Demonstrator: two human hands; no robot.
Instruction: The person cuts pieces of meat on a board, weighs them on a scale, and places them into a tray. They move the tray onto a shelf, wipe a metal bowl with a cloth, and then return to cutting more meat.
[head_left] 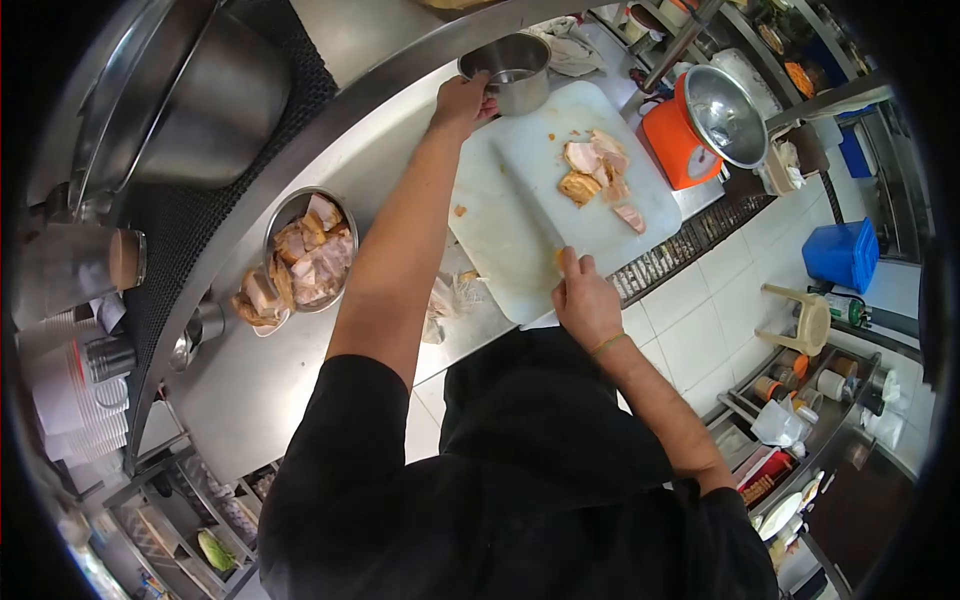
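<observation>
At the far end of the counter, my left hand (464,103) is closed on the near side of a round steel pot (520,98), its fingers at the rim. My right hand (588,305) is curled into a closed grip at the near edge of a white cutting board (655,165). A bit of yellow-orange shows at its fingertips, but what it grips is mostly hidden. Cut pieces of cooked meat (594,165) lie on this board, which overlaps a second white board (490,215). More meat chunks (315,250) fill a steel bowl (351,222) left of my forearm.
An orange scale (672,140) with a steel bowl (725,115) on top stands right of the boards. Crumpled plastic (445,300) lies by the counter's near edge. A small dish of meat (262,300) sits beside the filled bowl. A raised shelf (300,130) bounds the left side.
</observation>
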